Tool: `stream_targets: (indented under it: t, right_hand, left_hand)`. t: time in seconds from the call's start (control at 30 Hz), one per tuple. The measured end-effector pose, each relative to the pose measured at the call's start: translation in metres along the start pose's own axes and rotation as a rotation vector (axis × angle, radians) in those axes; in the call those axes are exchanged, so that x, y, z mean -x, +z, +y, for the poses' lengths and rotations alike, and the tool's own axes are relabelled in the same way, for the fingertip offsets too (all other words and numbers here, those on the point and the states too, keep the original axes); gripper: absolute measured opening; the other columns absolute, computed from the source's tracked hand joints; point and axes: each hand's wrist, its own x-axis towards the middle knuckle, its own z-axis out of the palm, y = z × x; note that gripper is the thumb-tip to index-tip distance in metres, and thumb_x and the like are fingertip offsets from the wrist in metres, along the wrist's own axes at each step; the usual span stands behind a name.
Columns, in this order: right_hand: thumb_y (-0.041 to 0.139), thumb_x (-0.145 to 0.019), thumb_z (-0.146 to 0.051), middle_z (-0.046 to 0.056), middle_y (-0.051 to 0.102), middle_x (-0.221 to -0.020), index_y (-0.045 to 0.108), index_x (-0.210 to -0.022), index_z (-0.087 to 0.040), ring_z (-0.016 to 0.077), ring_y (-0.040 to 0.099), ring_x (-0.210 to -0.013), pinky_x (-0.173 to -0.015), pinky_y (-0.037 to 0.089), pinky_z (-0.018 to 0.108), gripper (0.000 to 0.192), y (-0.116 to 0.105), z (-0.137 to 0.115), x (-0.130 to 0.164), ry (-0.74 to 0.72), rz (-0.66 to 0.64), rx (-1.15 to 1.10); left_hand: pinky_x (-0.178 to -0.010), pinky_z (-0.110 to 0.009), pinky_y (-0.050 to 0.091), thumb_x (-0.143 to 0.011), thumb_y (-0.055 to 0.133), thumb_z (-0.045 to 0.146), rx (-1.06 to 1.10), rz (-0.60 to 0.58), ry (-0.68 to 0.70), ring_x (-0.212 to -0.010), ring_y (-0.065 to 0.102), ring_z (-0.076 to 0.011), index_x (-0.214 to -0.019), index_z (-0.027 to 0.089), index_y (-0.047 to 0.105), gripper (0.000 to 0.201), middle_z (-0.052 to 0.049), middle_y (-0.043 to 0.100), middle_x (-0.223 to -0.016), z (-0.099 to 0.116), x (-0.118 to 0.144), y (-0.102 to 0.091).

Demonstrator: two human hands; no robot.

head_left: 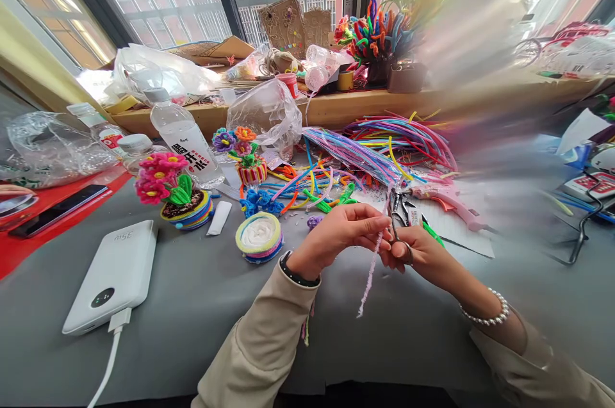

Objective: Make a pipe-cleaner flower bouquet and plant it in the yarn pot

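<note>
Across the whole lower frame we see the grey table [202,305], and along the top runs a wooden sill [365,104] crowded with bags and a bunch of bright chenille flowers [375,30]. In the middle, a loose heap of coloured pipe cleaners [384,145] spreads over the table. At lower left lies a white power bank [115,273] with its cable plugged in; above it a water bottle [185,139] leans at a tilt. Just right of the power bank stands a small pot of pink flowers [168,193], and beside that a round coiled base [259,236]. A pink glue gun [446,200] lies right of centre.

At centre our left hand [336,235] pinches, with fingers closed, the upper part of a pale pink pipe cleaner [371,270], which hangs down and slightly left over the table edge. Our right hand [423,254] touches the left, closed around small scissors [398,216] whose blades point up next to the strand. The right side of the frame is blurred.
</note>
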Motion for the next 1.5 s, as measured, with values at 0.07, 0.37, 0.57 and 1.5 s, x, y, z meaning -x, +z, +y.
stream_targets:
  t: [0.07, 0.37, 0.57, 1.5]
  right_hand:
    - [0.032, -0.062, -0.078, 0.002, 0.049, -0.049, 0.049, -0.052, -0.015, 0.01, 0.045, -0.045, -0.046, 0.037, 0.023, 0.066, 0.0, 0.0, 0.0, -0.044, -0.023, -0.018]
    - [0.024, -0.063, -0.079, 0.003, 0.053, -0.06, 0.056, -0.066, -0.013, 0.0119, 0.047, -0.053, -0.051, 0.038, 0.024, 0.073, -0.001, 0.0, 0.002, -0.086, -0.079, -0.032]
    - [0.033, -0.068, -0.072, 0.004, 0.055, -0.068, 0.058, -0.069, -0.013, 0.0141, 0.048, -0.063, -0.058, 0.037, 0.025, 0.065, -0.001, -0.004, 0.002, -0.124, -0.156, 0.078]
    - [0.048, -0.078, -0.049, -0.001, 0.048, -0.043, 0.057, -0.055, -0.013, 0.007, 0.042, -0.042, -0.043, 0.031, 0.021, 0.044, 0.001, -0.009, 0.005, 0.087, -0.112, -0.107]
  left_hand:
    - [-0.051, -0.018, 0.041, -0.062, 0.068, 0.035, -0.021, -0.002, -0.004, -0.05, 0.053, -0.0055, -0.066, 0.012, 0.055, 0.027, 0.001, 0.058, -0.058, 0.001, 0.0, 0.001]
    - [-0.051, -0.017, 0.04, -0.062, 0.068, 0.031, 0.019, 0.068, 0.058, -0.05, 0.053, -0.0052, -0.066, 0.012, 0.054, 0.023, 0.002, 0.056, -0.058, 0.0, 0.0, 0.002]
    - [-0.054, -0.014, 0.038, -0.065, 0.066, 0.029, 0.071, 0.223, 0.221, -0.052, 0.048, -0.0014, -0.063, 0.014, 0.054, 0.019, 0.006, 0.051, -0.056, -0.003, -0.005, -0.003]
    - [-0.064, -0.02, 0.044, -0.062, 0.069, 0.024, 0.18, 0.35, 0.333, -0.058, 0.054, -0.005, -0.068, 0.015, 0.062, 0.013, 0.004, 0.059, -0.062, -0.002, -0.005, 0.001]
